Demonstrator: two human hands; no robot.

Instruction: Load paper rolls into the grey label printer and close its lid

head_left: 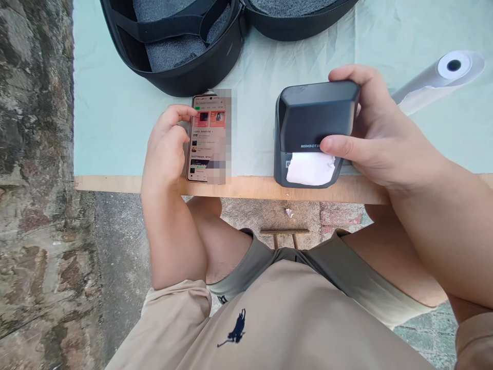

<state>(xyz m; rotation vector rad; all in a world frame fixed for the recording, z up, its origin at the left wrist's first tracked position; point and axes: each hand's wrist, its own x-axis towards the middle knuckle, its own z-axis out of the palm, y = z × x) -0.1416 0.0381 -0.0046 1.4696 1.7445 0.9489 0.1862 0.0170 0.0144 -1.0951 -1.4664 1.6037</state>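
Note:
My right hand (379,128) grips a black NIIMBOT label printer (314,115). Its thumb lies across the front of the lid and the fingers wrap the far right side. White paper (311,168) with a ragged right edge sticks out of the printer's front slot. To the left, my left hand (167,139) is at the left edge of a smartphone (200,139), thumb and forefinger against it, the fingertip reaching over the screen. The lit screen has red tiles and a list. Pixelation covers the phone's right part, and the other left fingers are hidden.
An open black zip case (196,69) with grey foam and a strap stands at the back, its other half (296,28) beside it. A roll of white paper (431,77) lies at the right. The table's wooden front edge (246,187) is just above my thighs.

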